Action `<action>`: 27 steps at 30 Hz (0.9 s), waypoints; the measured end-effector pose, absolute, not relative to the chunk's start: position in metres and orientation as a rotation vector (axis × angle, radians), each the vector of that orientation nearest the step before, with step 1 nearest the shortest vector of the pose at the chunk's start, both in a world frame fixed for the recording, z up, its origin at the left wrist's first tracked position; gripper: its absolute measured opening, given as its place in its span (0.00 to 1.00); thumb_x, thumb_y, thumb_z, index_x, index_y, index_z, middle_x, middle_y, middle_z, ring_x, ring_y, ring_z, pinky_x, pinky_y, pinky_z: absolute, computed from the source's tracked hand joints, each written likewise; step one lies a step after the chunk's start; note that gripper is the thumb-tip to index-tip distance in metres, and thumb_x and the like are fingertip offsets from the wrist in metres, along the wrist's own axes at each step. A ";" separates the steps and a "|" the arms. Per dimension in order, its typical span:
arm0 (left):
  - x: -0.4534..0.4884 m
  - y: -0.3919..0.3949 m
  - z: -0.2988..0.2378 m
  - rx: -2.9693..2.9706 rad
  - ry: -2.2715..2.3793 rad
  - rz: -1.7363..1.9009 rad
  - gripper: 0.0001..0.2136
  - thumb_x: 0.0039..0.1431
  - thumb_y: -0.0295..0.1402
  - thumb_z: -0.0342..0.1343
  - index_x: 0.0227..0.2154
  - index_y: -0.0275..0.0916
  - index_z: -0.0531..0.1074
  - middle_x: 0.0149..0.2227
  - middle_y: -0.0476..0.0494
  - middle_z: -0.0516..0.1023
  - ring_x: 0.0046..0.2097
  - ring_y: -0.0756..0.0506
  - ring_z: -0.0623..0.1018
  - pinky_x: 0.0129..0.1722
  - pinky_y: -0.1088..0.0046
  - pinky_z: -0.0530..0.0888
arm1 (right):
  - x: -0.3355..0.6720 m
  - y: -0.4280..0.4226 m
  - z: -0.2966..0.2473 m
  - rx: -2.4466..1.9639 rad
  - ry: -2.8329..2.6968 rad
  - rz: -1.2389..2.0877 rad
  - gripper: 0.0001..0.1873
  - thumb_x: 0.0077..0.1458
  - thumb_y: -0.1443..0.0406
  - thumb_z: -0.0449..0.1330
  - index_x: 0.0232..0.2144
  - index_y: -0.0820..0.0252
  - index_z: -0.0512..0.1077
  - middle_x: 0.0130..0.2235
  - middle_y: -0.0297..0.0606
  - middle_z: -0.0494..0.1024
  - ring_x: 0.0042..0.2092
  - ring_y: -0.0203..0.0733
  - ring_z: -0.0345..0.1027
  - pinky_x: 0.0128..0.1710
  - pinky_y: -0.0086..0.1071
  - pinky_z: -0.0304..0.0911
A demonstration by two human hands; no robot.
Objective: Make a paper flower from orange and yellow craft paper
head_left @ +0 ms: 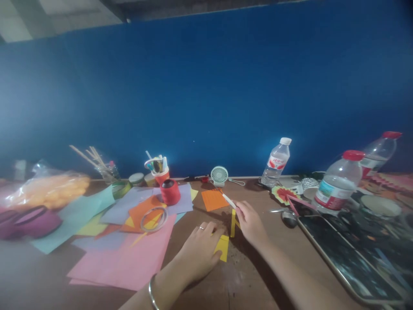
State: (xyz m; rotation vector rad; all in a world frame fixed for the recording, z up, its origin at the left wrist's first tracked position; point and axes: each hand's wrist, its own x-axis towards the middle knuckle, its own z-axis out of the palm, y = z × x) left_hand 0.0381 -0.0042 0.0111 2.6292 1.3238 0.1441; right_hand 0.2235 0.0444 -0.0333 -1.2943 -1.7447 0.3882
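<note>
My right hand point(250, 221) is closed on a slim white pen-like tool point(229, 200). Its tip points away from me, toward an orange paper square point(213, 200); I cannot make out what kind of tip it has. My left hand point(203, 247), with a ring and a bracelet, presses a small yellow piece of paper point(223, 249) against the table, fingers bent over it and thumb along its near side. Between the hands, a narrow yellow paper strip point(232, 224) lies on the brown tabletop, partly beside my right fingers.
Coloured paper sheets point(129, 262) spread on the left, bearing a tape roll point(154, 219) and a red spool point(170, 192). A small fan point(219, 176) stands by the blue wall. At right are water bottles point(337, 185), a spoon point(288, 218) and a phone point(348, 258).
</note>
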 end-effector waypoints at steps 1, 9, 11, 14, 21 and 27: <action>0.031 -0.004 0.010 2.621 1.332 0.147 0.20 0.51 0.31 0.48 0.49 0.44 0.61 0.46 0.43 0.65 0.47 0.40 0.64 0.47 0.62 0.61 | 0.224 0.044 -0.032 -1.295 -1.742 0.402 0.16 0.59 0.64 0.44 0.45 0.57 0.65 0.40 0.41 0.71 0.42 0.43 0.65 0.41 0.34 0.60; -0.023 0.001 -0.004 2.524 1.522 0.213 0.18 0.53 0.29 0.47 0.48 0.41 0.62 0.48 0.43 0.65 0.49 0.41 0.64 0.50 0.63 0.59 | 0.203 0.021 -0.017 -1.266 -1.819 0.598 0.11 0.57 0.60 0.48 0.35 0.56 0.69 0.32 0.36 0.72 0.35 0.41 0.66 0.36 0.32 0.59; -0.026 0.001 -0.007 2.526 1.529 0.215 0.17 0.53 0.28 0.47 0.47 0.41 0.64 0.46 0.43 0.66 0.48 0.41 0.65 0.49 0.63 0.60 | 0.190 0.016 -0.021 -1.292 -1.669 0.765 0.15 0.59 0.58 0.44 0.33 0.58 0.67 0.25 0.33 0.70 0.29 0.39 0.66 0.31 0.31 0.59; -0.024 -0.002 -0.010 2.554 1.517 0.224 0.17 0.53 0.28 0.47 0.47 0.42 0.63 0.46 0.44 0.67 0.47 0.41 0.66 0.48 0.63 0.61 | 0.182 0.019 -0.033 -1.217 -1.562 0.990 0.16 0.58 0.56 0.44 0.32 0.59 0.66 0.27 0.35 0.71 0.31 0.39 0.68 0.32 0.30 0.61; -0.004 0.000 -0.009 2.654 1.410 0.169 0.15 0.54 0.27 0.47 0.46 0.41 0.64 0.44 0.43 0.68 0.45 0.41 0.67 0.43 0.65 0.65 | 0.230 0.048 -0.035 -1.549 -1.492 0.634 0.17 0.55 0.54 0.46 0.35 0.59 0.67 0.27 0.36 0.73 0.28 0.42 0.68 0.30 0.33 0.60; 0.005 0.034 -0.004 2.706 1.195 0.183 0.08 0.55 0.26 0.48 0.34 0.40 0.71 0.35 0.45 0.72 0.40 0.44 0.69 0.42 0.68 0.63 | 0.240 0.042 -0.027 -1.440 -1.807 0.501 0.15 0.52 0.60 0.52 0.41 0.53 0.70 0.43 0.37 0.74 0.43 0.45 0.66 0.42 0.35 0.60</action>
